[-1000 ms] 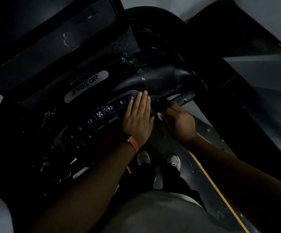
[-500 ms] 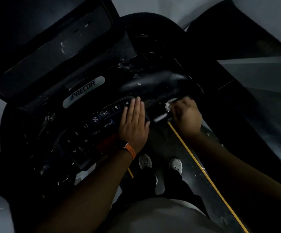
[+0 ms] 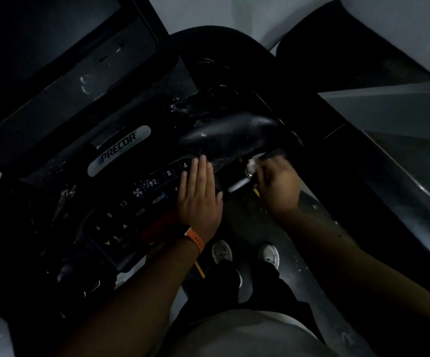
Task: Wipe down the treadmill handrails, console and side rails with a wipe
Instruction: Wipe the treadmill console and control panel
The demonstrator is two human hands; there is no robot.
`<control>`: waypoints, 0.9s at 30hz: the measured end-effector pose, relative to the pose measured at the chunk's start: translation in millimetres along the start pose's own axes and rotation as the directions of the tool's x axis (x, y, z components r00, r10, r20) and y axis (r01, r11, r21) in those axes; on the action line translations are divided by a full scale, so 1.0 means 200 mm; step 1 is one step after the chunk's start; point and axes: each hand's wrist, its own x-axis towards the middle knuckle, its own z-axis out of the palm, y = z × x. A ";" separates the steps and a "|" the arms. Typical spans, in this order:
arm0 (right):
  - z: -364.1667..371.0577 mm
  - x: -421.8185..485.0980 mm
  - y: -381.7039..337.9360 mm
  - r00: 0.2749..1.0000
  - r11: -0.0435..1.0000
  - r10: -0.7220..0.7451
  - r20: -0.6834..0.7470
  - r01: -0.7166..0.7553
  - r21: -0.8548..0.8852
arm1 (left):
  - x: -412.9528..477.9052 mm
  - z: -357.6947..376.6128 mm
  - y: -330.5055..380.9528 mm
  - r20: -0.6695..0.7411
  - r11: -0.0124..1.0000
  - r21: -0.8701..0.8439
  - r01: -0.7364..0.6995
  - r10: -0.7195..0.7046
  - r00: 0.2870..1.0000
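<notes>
The scene is dim. A black treadmill console (image 3: 121, 150) with a lit keypad (image 3: 142, 199) fills the left and centre. My left hand (image 3: 199, 199) lies flat with straight fingers on the keypad's right end, an orange watch strap on its wrist. My right hand (image 3: 278, 186), blurred, holds a small white wipe (image 3: 251, 164) against the silver grip bar (image 3: 238, 186) under the curved black handrail (image 3: 234, 135) to the right of the console.
The treadmill belt (image 3: 255, 228) lies below with yellow edge stripes, and my white shoes (image 3: 221, 252) stand on it. A grey side rail (image 3: 401, 176) runs down the right. A dark screen (image 3: 62, 73) stands at the upper left.
My right hand has moved up and to the right along the bar under the handrail with the wipe. My left hand stays flat on the keypad.
</notes>
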 end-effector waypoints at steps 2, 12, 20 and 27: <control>-0.01 0.00 0.00 0.976 0.976 -0.192 0.107 0.201 -0.085 | 0.00 0.00 0.00 0.003 1.000 -0.002 -0.008 0.008 1.000; -0.05 -0.02 0.05 0.986 0.992 -0.125 0.107 0.126 0.006 | 0.00 0.01 0.00 -0.011 1.000 -0.004 0.006 -0.007 1.000; -0.11 0.09 0.13 0.961 0.965 0.259 -0.092 -0.263 -0.025 | 0.00 0.02 0.00 -0.037 1.000 -0.019 -0.011 0.010 0.999; -0.14 0.13 0.16 0.998 0.955 -0.009 0.065 0.028 -0.296 | -0.01 0.02 -0.01 -0.028 1.000 -0.005 -0.015 0.015 1.000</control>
